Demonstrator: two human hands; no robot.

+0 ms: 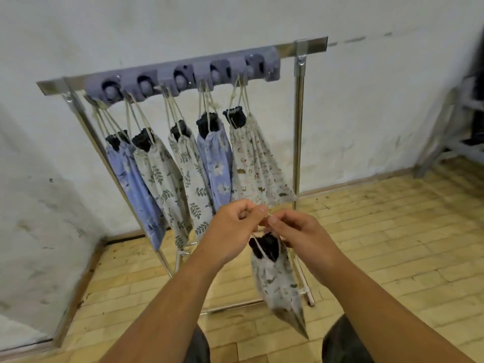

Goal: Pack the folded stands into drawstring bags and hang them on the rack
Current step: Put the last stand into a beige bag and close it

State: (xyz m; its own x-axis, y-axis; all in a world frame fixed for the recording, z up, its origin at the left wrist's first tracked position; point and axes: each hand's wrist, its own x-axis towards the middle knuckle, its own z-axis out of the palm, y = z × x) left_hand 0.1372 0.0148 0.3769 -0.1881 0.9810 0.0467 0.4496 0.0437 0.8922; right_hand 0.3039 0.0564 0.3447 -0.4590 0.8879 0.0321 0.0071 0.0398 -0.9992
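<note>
A patterned drawstring bag (279,281) hangs below my hands, with a black folded stand (265,248) showing at its gathered mouth. My left hand (233,229) and my right hand (301,231) meet just above it, and each pinches the pale drawstring (264,221) between thumb and fingers. Behind stands the metal rack (298,121) with a grey hook strip (183,74) on its top bar. Several filled bags (162,179) hang from the hooks by their cords, blue floral and leaf-print ones, each with a black stand at its mouth.
A white wall rises behind the rack, over a wooden block floor (392,244). A grey metal frame (450,132) stands at the far right. My knees show at the bottom edge.
</note>
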